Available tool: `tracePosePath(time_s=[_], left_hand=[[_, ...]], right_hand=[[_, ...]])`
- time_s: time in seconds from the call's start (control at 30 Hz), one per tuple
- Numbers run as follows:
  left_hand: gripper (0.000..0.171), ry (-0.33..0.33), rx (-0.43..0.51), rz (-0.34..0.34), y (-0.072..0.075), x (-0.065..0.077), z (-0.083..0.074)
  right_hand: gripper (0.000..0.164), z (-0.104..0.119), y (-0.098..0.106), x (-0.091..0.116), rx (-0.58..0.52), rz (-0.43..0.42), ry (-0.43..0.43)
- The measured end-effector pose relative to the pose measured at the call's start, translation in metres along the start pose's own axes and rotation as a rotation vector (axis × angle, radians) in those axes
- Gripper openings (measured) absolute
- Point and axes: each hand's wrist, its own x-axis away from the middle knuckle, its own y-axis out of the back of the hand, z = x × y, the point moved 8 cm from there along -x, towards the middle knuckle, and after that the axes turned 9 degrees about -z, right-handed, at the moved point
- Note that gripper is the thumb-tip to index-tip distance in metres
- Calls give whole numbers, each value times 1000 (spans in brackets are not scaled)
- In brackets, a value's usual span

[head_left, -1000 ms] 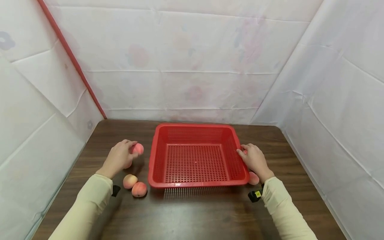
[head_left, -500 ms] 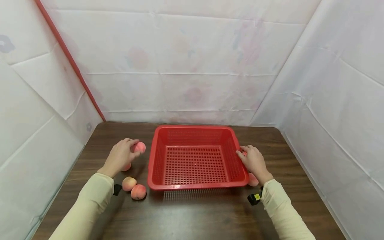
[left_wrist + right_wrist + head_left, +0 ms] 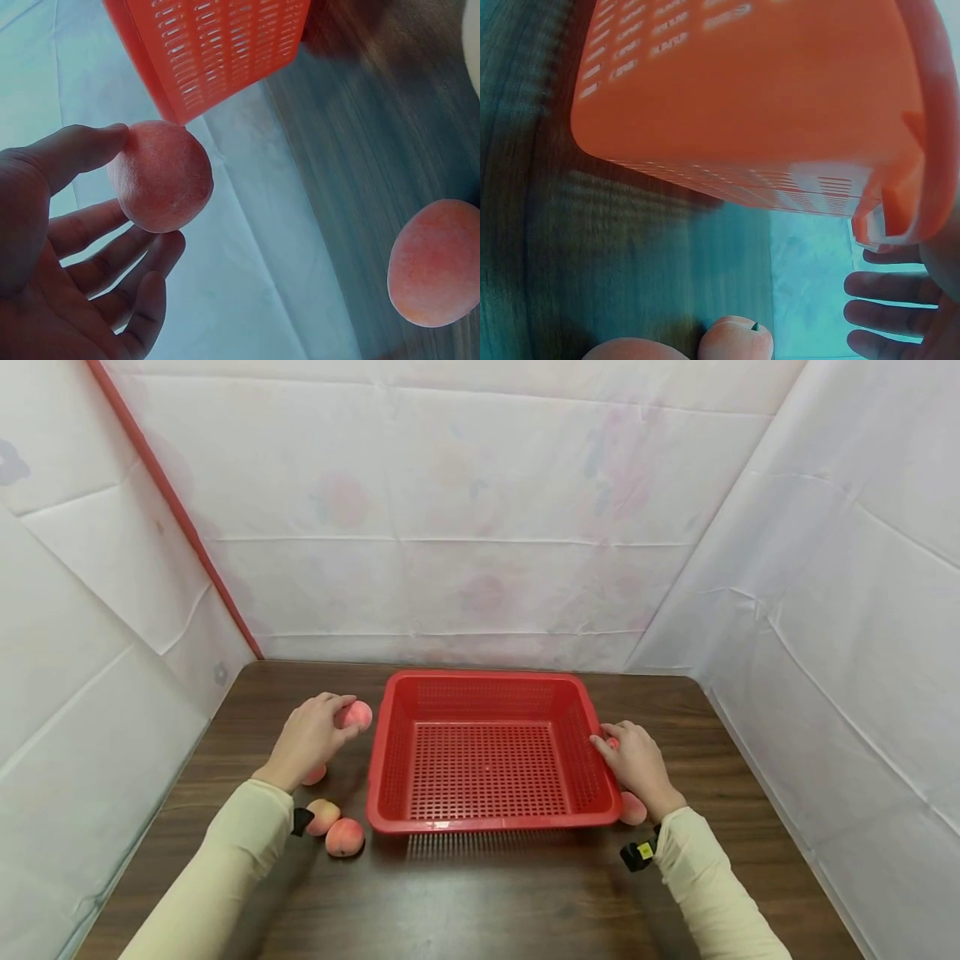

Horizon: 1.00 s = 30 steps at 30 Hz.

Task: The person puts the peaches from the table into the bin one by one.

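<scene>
My left hand (image 3: 311, 739) pinches a pink-red peach (image 3: 356, 715) between thumb and fingers, above the table just left of the red plastic basket (image 3: 487, 823). In the left wrist view that peach (image 3: 165, 176) shows whole against the fingertips, and the basket's holed side (image 3: 225, 52) stands beyond it. My right hand (image 3: 637, 760) holds the basket's right rim, thumb on the rim. The right wrist view shows that hand (image 3: 900, 300) at the rim's handle, several fingers stretched below it. No fruit shows inside the basket.
Left of the basket lie a yellow-pink peach (image 3: 322, 817), a redder one (image 3: 345, 837) and another (image 3: 315, 774) partly under my left hand. A peach (image 3: 632, 808) sits right of the basket. Fabric walls (image 3: 480, 527) border the brown wooden table (image 3: 480, 902).
My left hand has lifted and moved right with its peach, nearer the basket, uncovering more of the peach beneath it. The right hand and basket have hardly moved.
</scene>
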Motion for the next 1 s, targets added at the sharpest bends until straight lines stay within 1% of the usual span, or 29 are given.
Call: tracePosePath(time_s=[0.13,0.23,0.4,0.5,0.63,0.77,1.0], left_hand=[[49,16,-4,-2,3,1,-1],[48,25,-11,-15,7,-1,-3],[50,-2,-5,-18,9,-6,-15],[50,0,-7,-17,12,-7,-19],[50,7,-10,-10,11,-10,-21],[50,-4,-3,-1,8,-13,-25],[49,-25,12,-26,5,-19,-32]], right_hand=[[44,-1,-1,0,-12,17,-10],[45,1,-2,0,-27,25,4],[44,2,2,2,-37,-2,5],[44,2,1,2,-47,4,-6],[45,0,-1,3,-60,32,-28],[45,1,1,3,-59,26,-27],[45,1,-1,2,-61,10,-10]])
